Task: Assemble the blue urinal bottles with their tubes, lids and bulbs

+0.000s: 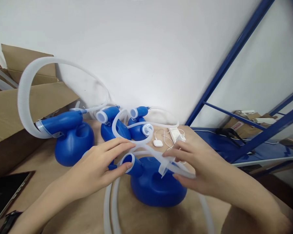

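Note:
A blue plastic bottle with an open spout lies on the wooden table right in front of me. My left hand grips the spout neck, thumb at its rim and fingers stretched over it. My right hand pinches the clear funnel end of a translucent ribbed hose just above the bottle's body. The hose loops away behind the spout and down past the table's near edge.
Three more blue bottles stand behind, the left one fitted with a long arching hose. Cardboard boxes at left, a dark tablet at lower left, a white charger and cable, and blue shelving at right.

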Motion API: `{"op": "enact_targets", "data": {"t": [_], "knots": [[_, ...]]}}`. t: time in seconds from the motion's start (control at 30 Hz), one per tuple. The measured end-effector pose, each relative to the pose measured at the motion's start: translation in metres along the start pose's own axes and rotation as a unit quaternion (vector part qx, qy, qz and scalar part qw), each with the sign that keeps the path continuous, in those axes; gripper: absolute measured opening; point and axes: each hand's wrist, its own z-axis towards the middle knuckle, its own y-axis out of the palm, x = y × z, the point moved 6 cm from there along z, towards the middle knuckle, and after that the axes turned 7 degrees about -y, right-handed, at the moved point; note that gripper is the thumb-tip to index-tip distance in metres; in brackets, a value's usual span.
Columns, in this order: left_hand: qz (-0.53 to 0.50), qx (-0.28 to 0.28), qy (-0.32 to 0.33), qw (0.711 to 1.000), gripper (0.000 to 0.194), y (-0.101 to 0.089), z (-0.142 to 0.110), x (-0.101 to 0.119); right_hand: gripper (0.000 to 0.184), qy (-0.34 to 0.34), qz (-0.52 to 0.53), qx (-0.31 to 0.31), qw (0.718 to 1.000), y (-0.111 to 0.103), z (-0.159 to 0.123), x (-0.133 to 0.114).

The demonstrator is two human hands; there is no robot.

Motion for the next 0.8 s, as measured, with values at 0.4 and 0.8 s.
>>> {"op": "enact_targets", "data": {"t": [0.4,0.8], "knots": [[0.037,0.016,0.016,0.999,0.053,0.005,0.002,-0.007,0.033,-0.16,0.031,0.134,0.977,0.017,0.05,-0.03],[-0.034,-0.021,-0.11,0.993,0.043,-0.054,-0.001,-0.029,0.09,-0.089,0.134,0.024,0.987,0.061,0.051,-0.014]]}}
